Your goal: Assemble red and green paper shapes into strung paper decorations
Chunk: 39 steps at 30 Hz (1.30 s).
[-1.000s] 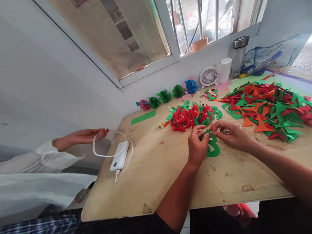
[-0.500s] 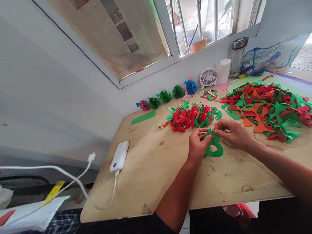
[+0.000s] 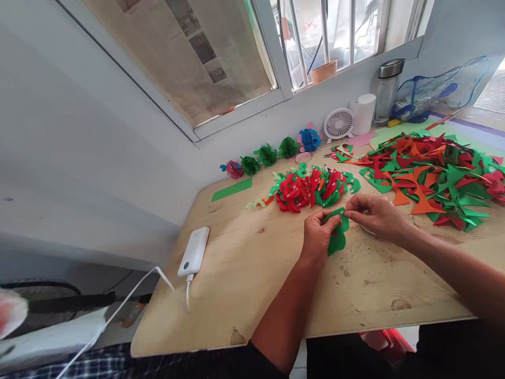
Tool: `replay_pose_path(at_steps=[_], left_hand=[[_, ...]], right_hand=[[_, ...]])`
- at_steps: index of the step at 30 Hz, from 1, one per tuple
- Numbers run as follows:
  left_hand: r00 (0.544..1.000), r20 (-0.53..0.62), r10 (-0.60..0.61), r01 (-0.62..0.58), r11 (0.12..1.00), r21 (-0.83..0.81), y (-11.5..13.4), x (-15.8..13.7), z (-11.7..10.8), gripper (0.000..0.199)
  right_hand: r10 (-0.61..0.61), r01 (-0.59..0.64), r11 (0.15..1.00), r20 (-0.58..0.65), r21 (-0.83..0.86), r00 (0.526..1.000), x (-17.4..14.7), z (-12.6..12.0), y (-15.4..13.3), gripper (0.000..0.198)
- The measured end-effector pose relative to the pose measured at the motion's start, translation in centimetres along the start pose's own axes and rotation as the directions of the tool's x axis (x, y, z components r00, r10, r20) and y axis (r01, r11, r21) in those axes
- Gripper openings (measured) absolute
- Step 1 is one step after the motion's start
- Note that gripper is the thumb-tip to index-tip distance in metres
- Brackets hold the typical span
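My left hand (image 3: 317, 234) grips a green paper cutout (image 3: 336, 243) with rounded lobes, thumb on top and fingers behind. At the cutout's upper right edge, the thumb and forefinger of my right hand (image 3: 373, 215) are pinched together beside a tiny white patch; what they hold is too small to make out. Under my right palm shows a pale curved rim (image 3: 367, 230), mostly hidden. Just beyond my hands lies a heap of red and green paper cutouts (image 3: 295, 192), several bearing small white squares.
Red, orange and green paper scraps (image 3: 434, 173) are piled at the right. Along the wall stand folded paper flowers (image 3: 267, 155), a small white fan (image 3: 338, 125) and a glass bottle (image 3: 386, 95). A white power bank (image 3: 193, 251) with a cable lies on the left.
The green cutout has turned in my left hand, so its central hole no longer shows plainly. My right hand stays at its upper edge. The white cable at the left has swung down.
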<state>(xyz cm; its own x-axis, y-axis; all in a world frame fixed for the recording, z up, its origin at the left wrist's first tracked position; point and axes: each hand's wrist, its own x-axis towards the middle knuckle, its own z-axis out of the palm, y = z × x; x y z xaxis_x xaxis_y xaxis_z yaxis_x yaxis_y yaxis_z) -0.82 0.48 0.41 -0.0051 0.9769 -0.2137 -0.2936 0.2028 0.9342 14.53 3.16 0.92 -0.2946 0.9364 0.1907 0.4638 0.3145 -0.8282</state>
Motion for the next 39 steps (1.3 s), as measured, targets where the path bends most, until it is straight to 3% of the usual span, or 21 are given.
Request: replay_pose_path(at_steps=[9, 17, 25, 32, 34, 39], left_hand=[[0.986, -0.016, 0.164, -0.159, 0.973, 0.168, 0.1, 0.0, -0.1, 0.009], [0.985, 0.006, 0.17, -0.168, 0.967, 0.189, 0.0, 0.0, -0.1, 0.007], [0.98, 0.02, 0.2, -0.198, 0.939, 0.283, -0.1, 0.1, -0.1, 0.008], [0.965, -0.032, 0.261, -0.232, 0.903, 0.362, 0.1, 0.0, -0.3, 0.008], [0.963, -0.038, 0.267, -0.235, 0.899, 0.37, 0.0, 0.1, -0.4, 0.008], [0.972, -0.025, 0.234, -0.211, 0.913, 0.348, 0.0, 0.1, -0.4, 0.008]], right_hand=[[-0.022, 0.025, 0.999, 0.12, -0.022, 0.993, 0.1, -0.6, 0.1, 0.022], [-0.181, 0.192, 0.949, 0.066, -0.25, 0.981, -0.1, -0.4, 0.6, 0.008], [-0.271, 0.265, 0.891, 0.036, -0.367, 0.962, -0.4, -0.3, 0.4, 0.004], [-0.386, 0.362, 0.845, 0.018, -0.394, 0.922, -0.7, -0.5, -0.9, 0.008], [-0.37, 0.342, 0.864, -0.005, -0.371, 0.929, -0.8, -0.5, -1.1, 0.009], [-0.192, 0.182, 0.937, -0.003, -0.298, 0.981, -0.7, -0.4, -1.0, 0.007]])
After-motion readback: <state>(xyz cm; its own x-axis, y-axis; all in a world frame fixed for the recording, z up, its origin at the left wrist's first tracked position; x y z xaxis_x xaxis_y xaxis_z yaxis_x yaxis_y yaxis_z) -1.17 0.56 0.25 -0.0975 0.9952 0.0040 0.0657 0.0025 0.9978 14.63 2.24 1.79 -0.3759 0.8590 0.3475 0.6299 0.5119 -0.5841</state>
